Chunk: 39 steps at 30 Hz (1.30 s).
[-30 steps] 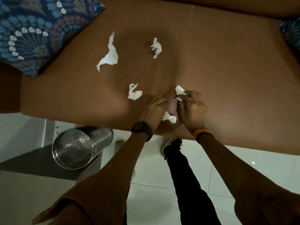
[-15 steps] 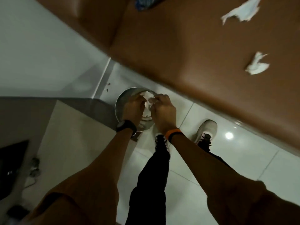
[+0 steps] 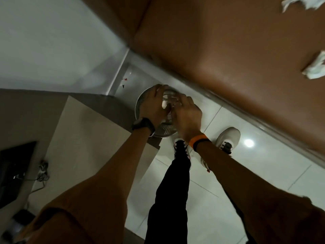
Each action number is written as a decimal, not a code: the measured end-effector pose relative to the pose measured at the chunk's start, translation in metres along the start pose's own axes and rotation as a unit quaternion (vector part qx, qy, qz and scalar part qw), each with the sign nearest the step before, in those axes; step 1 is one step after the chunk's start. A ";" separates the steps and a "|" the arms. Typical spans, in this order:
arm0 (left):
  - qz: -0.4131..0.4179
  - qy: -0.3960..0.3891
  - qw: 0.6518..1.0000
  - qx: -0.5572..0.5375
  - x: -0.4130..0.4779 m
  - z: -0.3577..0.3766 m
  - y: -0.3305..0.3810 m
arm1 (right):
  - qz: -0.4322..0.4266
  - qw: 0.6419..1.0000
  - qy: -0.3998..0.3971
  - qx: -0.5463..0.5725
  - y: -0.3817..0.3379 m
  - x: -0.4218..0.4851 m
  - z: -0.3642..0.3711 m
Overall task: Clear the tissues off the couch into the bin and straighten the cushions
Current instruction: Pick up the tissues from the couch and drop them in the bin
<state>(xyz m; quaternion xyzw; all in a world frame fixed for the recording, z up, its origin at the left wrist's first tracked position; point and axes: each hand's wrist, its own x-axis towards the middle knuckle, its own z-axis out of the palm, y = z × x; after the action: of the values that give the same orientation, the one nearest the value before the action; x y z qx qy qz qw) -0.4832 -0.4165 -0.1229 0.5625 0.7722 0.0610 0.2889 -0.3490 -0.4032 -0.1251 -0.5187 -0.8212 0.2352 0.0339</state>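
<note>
Both my hands hover together over the round metal bin (image 3: 138,105), which stands on the floor by the corner of the brown couch (image 3: 228,50). My left hand (image 3: 153,104) has a small white bit of tissue (image 3: 164,103) at its fingertips. My right hand (image 3: 188,115) curls down over the bin's mouth, and its fingertips are blurred and hidden. Two crumpled tissues lie on the couch seat, one (image 3: 314,67) at the right edge and another tissue (image 3: 299,3) at the top right. No cushion is in view.
A low beige cabinet (image 3: 88,138) stands left of the bin, with a dark screen (image 3: 12,169) and cables (image 3: 42,169) beside it. My shoes (image 3: 228,140) stand on white floor tiles between bin and couch front. Small scraps (image 3: 124,83) lie behind the bin.
I turned from the couch seat to the bin with the gathered tissues. Since half a second ago far less tissue shows between my hands, which stay over the bin.
</note>
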 end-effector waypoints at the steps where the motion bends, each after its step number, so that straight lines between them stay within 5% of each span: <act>1: 0.033 0.036 0.999 0.005 -0.001 -0.009 0.016 | 0.000 0.998 0.066 0.012 0.007 -0.003 -0.019; 7: 0.176 0.109 0.978 0.014 0.041 -0.035 0.134 | 0.138 0.959 0.246 0.010 0.088 0.006 -0.125; 13: 0.238 0.083 0.968 0.005 0.132 -0.015 0.239 | 0.287 0.939 0.189 -0.008 0.177 0.025 -0.180; 17: 0.260 0.060 0.962 -0.058 0.174 -0.009 0.293 | 0.265 0.946 0.157 0.098 0.215 0.032 -0.208; 20: 0.260 -0.024 0.965 0.017 0.184 -0.017 0.329 | 0.271 0.929 0.212 0.138 0.243 0.051 -0.241; 23: 0.260 -0.026 0.961 0.085 0.201 -0.012 0.344 | 0.295 0.909 0.253 0.148 0.273 0.080 -0.268; 28: 0.220 -0.030 0.975 -0.022 0.199 -0.005 0.360 | 0.331 0.918 0.177 0.128 0.316 0.113 -0.278; 34: 0.155 0.047 0.981 -0.102 0.143 -0.024 0.301 | 0.282 0.918 0.196 0.196 0.231 0.091 -0.256; 39: 0.021 0.068 0.982 -0.175 0.058 -0.043 0.183 | 0.186 0.949 0.070 0.243 0.101 0.048 -0.176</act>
<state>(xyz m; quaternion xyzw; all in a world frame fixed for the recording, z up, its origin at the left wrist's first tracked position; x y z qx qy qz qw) -0.3646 -0.2879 -0.0327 0.5135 0.7556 0.2394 0.3288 -0.2335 -0.2639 -0.0204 -0.6537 -0.6232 0.3931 0.1723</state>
